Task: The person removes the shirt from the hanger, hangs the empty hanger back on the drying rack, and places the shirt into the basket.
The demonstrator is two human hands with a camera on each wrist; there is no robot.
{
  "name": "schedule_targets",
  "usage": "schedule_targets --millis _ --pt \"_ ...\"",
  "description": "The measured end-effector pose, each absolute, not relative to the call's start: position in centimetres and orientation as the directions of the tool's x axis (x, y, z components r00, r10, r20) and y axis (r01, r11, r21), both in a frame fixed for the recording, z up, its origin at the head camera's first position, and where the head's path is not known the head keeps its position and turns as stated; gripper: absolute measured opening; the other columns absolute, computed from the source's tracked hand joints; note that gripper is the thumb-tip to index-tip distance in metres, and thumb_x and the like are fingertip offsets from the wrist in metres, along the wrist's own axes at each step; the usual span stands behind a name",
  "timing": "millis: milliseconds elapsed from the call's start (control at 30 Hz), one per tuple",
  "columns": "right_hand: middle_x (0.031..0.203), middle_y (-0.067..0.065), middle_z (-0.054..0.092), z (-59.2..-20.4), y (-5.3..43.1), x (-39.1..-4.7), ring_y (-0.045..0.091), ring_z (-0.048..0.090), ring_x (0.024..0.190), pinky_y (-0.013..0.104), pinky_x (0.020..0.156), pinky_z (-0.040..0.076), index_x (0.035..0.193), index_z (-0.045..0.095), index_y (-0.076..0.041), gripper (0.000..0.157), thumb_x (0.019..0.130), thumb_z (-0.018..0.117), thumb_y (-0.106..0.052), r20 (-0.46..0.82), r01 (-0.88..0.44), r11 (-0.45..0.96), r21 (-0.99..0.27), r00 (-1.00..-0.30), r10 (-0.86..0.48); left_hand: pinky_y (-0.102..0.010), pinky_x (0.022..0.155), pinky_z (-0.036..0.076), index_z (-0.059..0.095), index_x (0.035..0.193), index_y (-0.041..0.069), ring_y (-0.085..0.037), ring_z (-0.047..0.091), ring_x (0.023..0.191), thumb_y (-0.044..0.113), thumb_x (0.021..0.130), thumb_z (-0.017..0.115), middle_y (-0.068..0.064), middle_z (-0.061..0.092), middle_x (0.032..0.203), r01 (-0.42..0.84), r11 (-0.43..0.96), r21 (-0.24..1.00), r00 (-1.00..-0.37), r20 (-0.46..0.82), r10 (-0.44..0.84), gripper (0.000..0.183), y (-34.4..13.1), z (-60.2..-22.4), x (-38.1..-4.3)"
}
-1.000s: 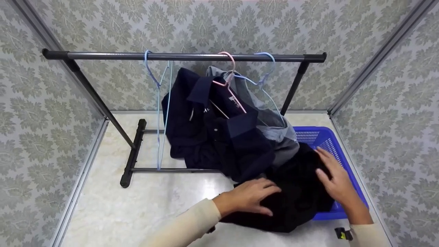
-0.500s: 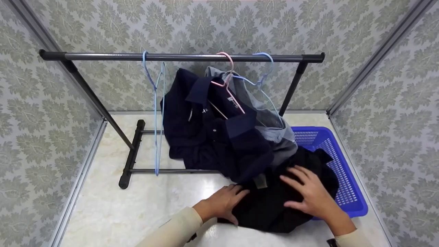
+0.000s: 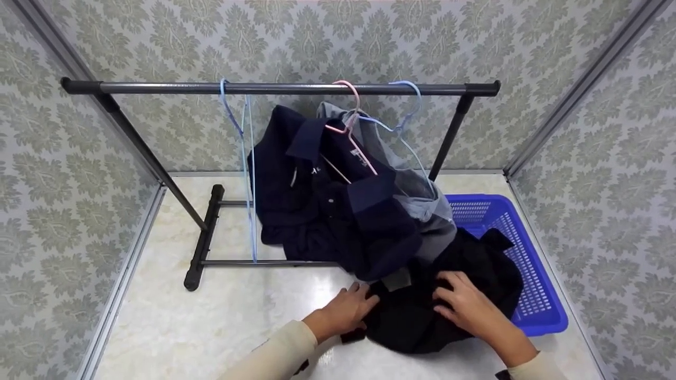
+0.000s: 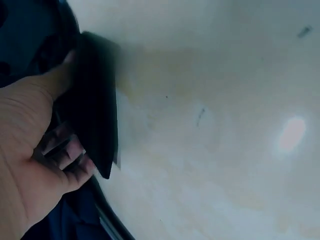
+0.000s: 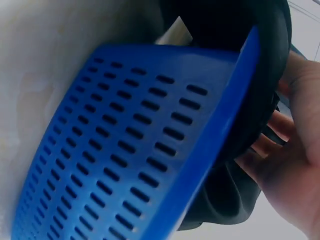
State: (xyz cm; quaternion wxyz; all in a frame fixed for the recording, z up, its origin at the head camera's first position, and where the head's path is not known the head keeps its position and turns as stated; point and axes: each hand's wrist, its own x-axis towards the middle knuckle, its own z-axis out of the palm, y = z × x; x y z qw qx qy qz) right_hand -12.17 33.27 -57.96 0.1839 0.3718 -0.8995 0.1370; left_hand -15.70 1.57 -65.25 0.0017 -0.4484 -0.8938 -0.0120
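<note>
A black garment (image 3: 406, 324) lies bunched between both hands, partly over the rim of the blue plastic basket (image 3: 538, 279). My left hand (image 3: 343, 311) grips its left edge. In the left wrist view, the thumb and curled fingers of that hand (image 4: 30, 135) are around a flap of black cloth (image 4: 97, 110). On the garment's right part, my right hand (image 3: 470, 309) has its fingers bent into the fabric. The right wrist view has the hand (image 5: 295, 170) pinching black cloth (image 5: 225, 192) beside the basket wall (image 5: 125, 130). A pale patch (image 3: 398, 279) shows on the garment.
A navy collared shirt (image 3: 311, 211) hangs on a pink hanger (image 3: 355, 103) from a dark rack (image 3: 285, 88). Behind it, a grey-blue garment (image 3: 438, 232) is on a blue hanger (image 3: 412, 108). A bare blue hanger (image 3: 248, 184) hangs at left. Patterned walls (image 3: 380, 37) enclose the space.
My right hand has moved left from the basket side onto the garment, and its fingers have curled in. My left hand has shifted left and taken hold of the edge. The bare hanger sways.
</note>
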Motion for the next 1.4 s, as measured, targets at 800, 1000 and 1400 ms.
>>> schedule_targets --millis 800,1000,1400 --pt "0.093 0.008 0.075 -53.7 40.5 -14.3 0.025 0.073 0.084 0.015 0.083 0.052 0.093 0.069 -0.004 0.035 0.066 0.08 0.015 0.549 -0.538 0.803 -0.257 -0.765 -0.337 -0.025 0.081 0.058 0.069 0.118 0.011 -0.016 0.065 0.087 0.01 0.078 0.08 -0.002 0.066 0.102 0.913 0.387 0.129 -0.388 0.569 0.725 0.042 6.5 -57.3 -15.5" --pt "0.096 0.014 0.075 -52.4 42.1 -14.3 0.025 0.069 0.091 0.005 0.091 0.037 0.1 0.071 -0.001 0.031 0.073 0.077 0.016 0.573 -0.379 0.856 -0.351 -0.81 -0.123 -0.024 0.085 0.056 0.068 0.119 0.008 -0.016 0.066 0.089 0.012 0.083 0.079 -0.002 0.066 0.102 0.916 0.383 0.118 -0.361 0.662 0.657 0.038 10.0 -54.7 -15.4" --pt "0.164 0.021 0.036 -54.2 40.2 -11.8 0.047 0.035 0.146 0.066 0.112 0.033 0.148 0.058 -0.023 0.073 0.081 0.086 -0.023 0.278 -0.396 0.75 -0.53 -0.917 -0.287 -0.021 0.076 0.058 0.068 0.111 0.01 -0.013 0.067 0.083 0.017 0.089 0.075 0.0 0.063 0.096 0.855 0.513 0.076 -0.459 0.572 0.68 0.023 14.9 -55.0 -17.2"
